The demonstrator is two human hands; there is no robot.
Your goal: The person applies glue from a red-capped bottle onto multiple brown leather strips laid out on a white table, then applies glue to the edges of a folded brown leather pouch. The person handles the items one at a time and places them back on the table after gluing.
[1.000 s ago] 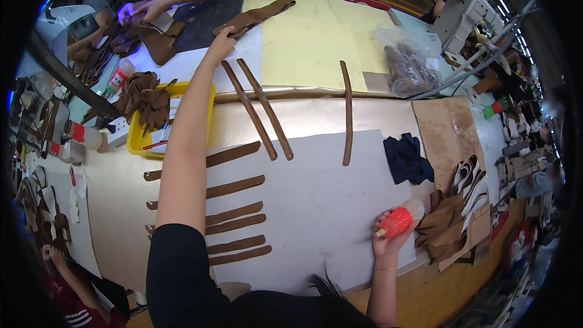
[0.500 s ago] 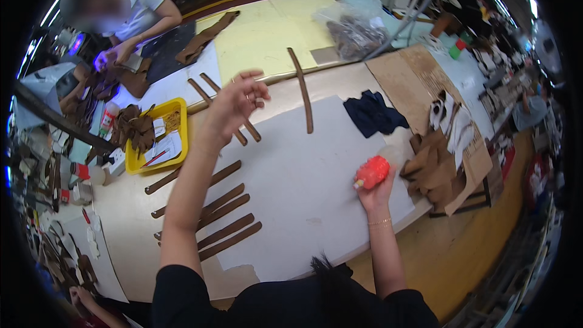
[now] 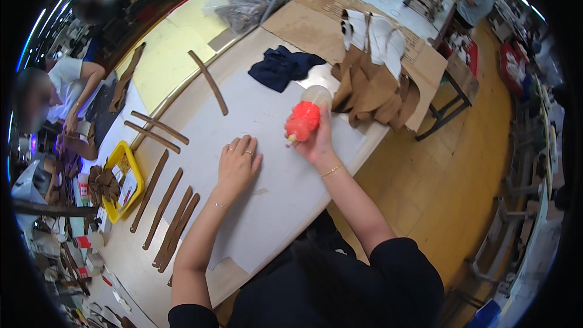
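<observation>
In my right hand (image 3: 320,146) is a squeeze bottle (image 3: 303,119) with a lumpy red top, a pale nozzle tip and a cloudy translucent body; my fingers wrap round it above the table. My left hand (image 3: 238,167) lies palm down on the white sheet (image 3: 276,176), its fingers stretched out and holding nothing. To its left, several narrow brown strips (image 3: 159,222) are set out side by side. Farther off lie a pair of similar strips (image 3: 159,127) and one single strip (image 3: 208,83). My left forearm partly hides the nearest strips.
A dark blue cloth (image 3: 282,68) lies beyond the bottle. Brown and white pieces (image 3: 370,82) are heaped on cardboard (image 3: 303,21) at the right. A yellow tray (image 3: 138,176) holds brown pieces at the left. A plastic bag (image 3: 243,3) sits at the far side. Another person (image 3: 67,85) works at far left.
My left hand has come down from the air onto the white sheet. My view has turned to the right, and the bottle stays in my right hand.
</observation>
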